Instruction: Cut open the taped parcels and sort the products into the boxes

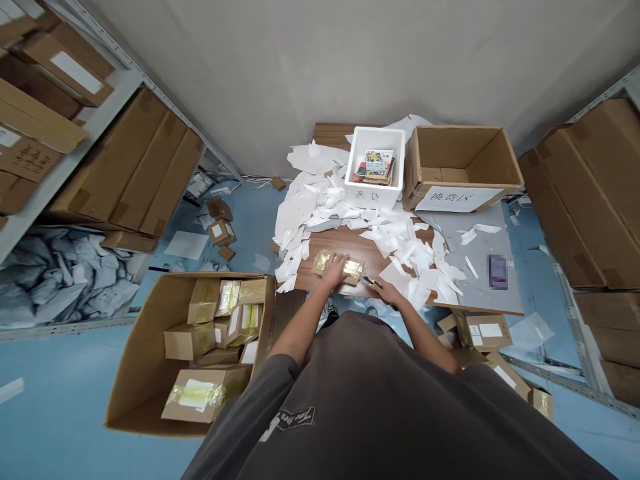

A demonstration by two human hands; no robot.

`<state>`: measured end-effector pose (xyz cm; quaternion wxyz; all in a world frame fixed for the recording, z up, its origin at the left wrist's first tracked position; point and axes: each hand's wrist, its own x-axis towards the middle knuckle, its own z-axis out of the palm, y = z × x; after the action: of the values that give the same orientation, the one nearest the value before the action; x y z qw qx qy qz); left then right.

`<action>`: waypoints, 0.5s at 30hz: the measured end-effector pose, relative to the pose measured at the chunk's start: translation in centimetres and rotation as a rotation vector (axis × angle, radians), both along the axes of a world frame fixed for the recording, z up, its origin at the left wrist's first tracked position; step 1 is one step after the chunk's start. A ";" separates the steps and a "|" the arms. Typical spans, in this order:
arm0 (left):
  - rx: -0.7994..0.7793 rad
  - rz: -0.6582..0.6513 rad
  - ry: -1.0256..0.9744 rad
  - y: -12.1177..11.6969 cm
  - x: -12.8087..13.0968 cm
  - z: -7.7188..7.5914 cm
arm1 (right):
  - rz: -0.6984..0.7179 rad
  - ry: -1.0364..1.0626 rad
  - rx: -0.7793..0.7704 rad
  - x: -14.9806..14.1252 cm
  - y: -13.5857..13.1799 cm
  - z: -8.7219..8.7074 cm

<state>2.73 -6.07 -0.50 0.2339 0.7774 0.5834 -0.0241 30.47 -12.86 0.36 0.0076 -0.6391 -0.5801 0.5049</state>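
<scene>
A small cardboard box (354, 269) wrapped in shiny yellowish tape lies near the front edge of the wooden table (345, 241). My left hand (335, 269) is on top of it, fingers bent over the box and gripping it. Just right of the box, my right hand (389, 294) is closed around a utility knife (371, 282) with a dark and yellow body. The knife points toward the right end of the box; whether its blade touches the cardboard is too small to tell.
Torn white paper (327, 190) covers much of the table. Behind stand a white foam bin (374, 197) with booklets and an open carton (463, 190) bearing a handwritten sign. A blurred purple item (498, 272) lies right. A large carton (143, 360) of taped parcels stands left.
</scene>
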 end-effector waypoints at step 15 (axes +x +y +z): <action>0.139 -0.057 0.020 0.7 -1.1 -2.8 | 0.109 -0.211 0.205 -2.6 -0.4 1.1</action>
<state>1.60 -5.42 -3.33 0.1725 0.8078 0.5636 0.0019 27.91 -13.30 1.45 -0.0159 -0.6522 -0.6599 0.3728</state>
